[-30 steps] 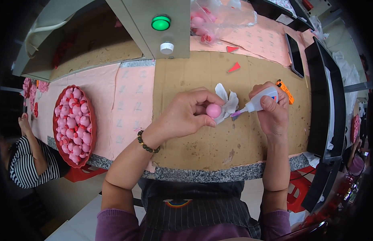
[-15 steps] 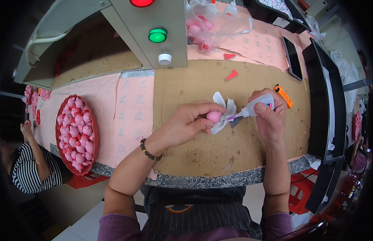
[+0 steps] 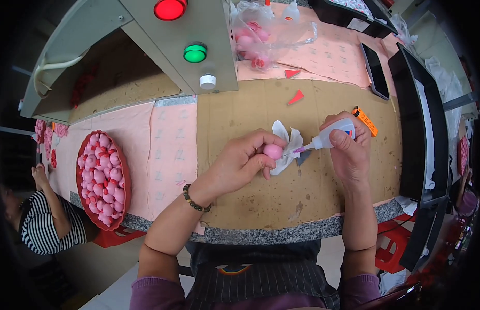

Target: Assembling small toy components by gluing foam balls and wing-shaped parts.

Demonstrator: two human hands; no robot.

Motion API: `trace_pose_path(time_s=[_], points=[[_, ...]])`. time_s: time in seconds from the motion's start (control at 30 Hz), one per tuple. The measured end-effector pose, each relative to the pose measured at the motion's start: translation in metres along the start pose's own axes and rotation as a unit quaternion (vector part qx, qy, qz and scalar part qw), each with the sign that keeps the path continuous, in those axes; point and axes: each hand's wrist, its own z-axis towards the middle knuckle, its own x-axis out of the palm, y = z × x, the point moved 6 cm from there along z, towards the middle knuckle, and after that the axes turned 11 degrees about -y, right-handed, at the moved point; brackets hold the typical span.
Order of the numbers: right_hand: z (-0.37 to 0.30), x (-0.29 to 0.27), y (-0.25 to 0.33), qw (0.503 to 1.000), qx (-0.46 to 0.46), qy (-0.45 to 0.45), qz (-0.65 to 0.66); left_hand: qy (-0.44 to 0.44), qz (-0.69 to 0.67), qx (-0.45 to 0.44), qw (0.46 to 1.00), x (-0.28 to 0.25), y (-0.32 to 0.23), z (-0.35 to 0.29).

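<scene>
A small pink ball (image 3: 273,151) is pinched between the thumb and fingers of my left hand (image 3: 237,160), which is closed. My right hand (image 3: 352,155) wraps round a translucent squeeze bottle (image 3: 339,132), tilted so its thin nozzle points left toward the ball. Near the nozzle tip there is a purplish tint; whether the tip touches the ball I cannot tell. Under the ball and nozzle lies a crumpled white tissue (image 3: 279,128) on the brown cardboard (image 3: 250,206). Beside the tissue shows a small dark grey-blue piece (image 3: 303,158), partly covered.
A red scalloped tray (image 3: 127,194) full of pink balls stands at left, near a machine (image 3: 214,31) with red and green lights. Behind lie red scraps (image 3: 295,97) and a clear bag (image 3: 296,33) of pink pieces. Right are an orange cutter (image 3: 365,121), phone (image 3: 375,72) and black bin (image 3: 413,129).
The whole view has shifted slightly. Both hands keep nearly the same hold and place over the tissue, with the bottle still aimed at the ball.
</scene>
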Motion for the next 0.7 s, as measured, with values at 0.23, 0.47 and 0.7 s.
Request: trace_pose_path(time_s=[0.23,0.47,0.7], points=[[0.0009,-0.0029,-0.0025,1.0,0.011,-0.024,-0.013,0.016,0.008,0.006,1.0,0.0016,0.0041,-0.0009],[0.0018,-0.0041,-0.0062,0.999,0.03,-0.024,-0.021,0.012,0.011,0.003,1.0,0.0047,0.0012,-0.0011],[0.0022,-0.0033,-0.0059,0.999,0.033,-0.029,-0.02,0.02,0.027,0.011,0.999,0.0029,0.0014,-0.0011]])
